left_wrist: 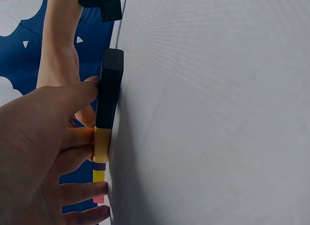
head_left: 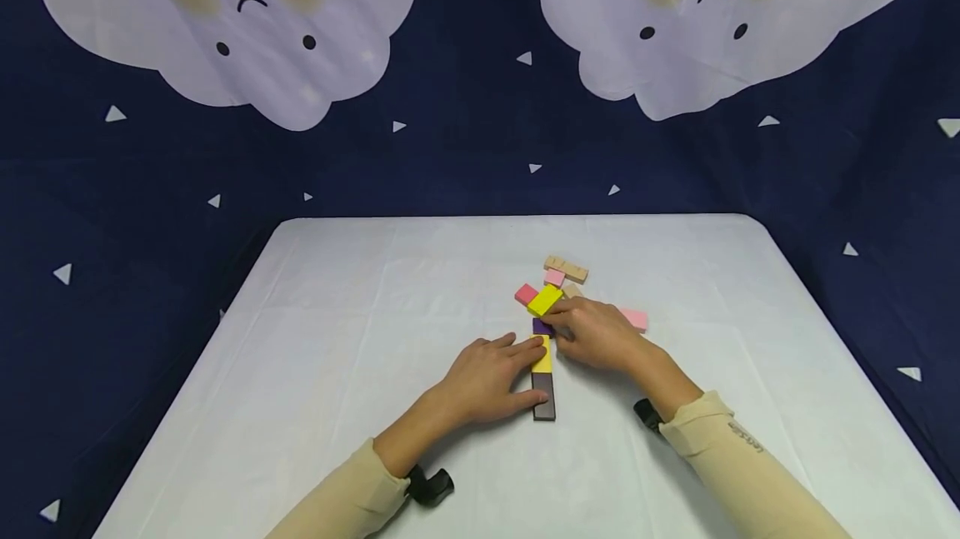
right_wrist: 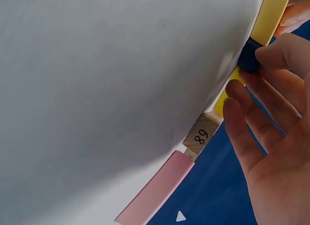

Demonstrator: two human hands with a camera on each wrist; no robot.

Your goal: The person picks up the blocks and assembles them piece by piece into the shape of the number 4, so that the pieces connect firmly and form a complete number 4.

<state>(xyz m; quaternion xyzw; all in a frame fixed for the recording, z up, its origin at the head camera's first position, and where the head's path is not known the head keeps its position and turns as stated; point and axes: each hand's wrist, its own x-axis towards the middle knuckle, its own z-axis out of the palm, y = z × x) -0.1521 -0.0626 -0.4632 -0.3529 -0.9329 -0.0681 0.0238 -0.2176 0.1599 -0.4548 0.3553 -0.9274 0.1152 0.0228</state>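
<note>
Grip, right hand (head_left: 600,335): thumb and forefinger pinched on the purple block (head_left: 542,326), right of centre and below mid-frame. Grip, left hand (head_left: 483,381): not clamped; fingers extended, touching the yellow bar (head_left: 545,361), thumb on the dark bar (head_left: 545,411).

Row: dark bar nearest the lower edge, yellow bar above, purple block at the top end, apparently meeting it.

Step in hand, as judged: setting the purple block in line. Next move calls for a gentle release, the left hand steadying the row.

Nearby, above the row: one lemon block (head_left: 545,301), one red-pink block (head_left: 527,295), one small pink block (head_left: 554,277), wooden pieces (head_left: 566,270). Right of these: one larger pink block (head_left: 635,320).

Surface (head_left: 360,322): white, far corners rounded, filling lower mid-frame.

Room: navy backdrop (head_left: 465,181), white triangles, two inverted clouds (head_left: 247,72) at upper left and upper right.
</note>
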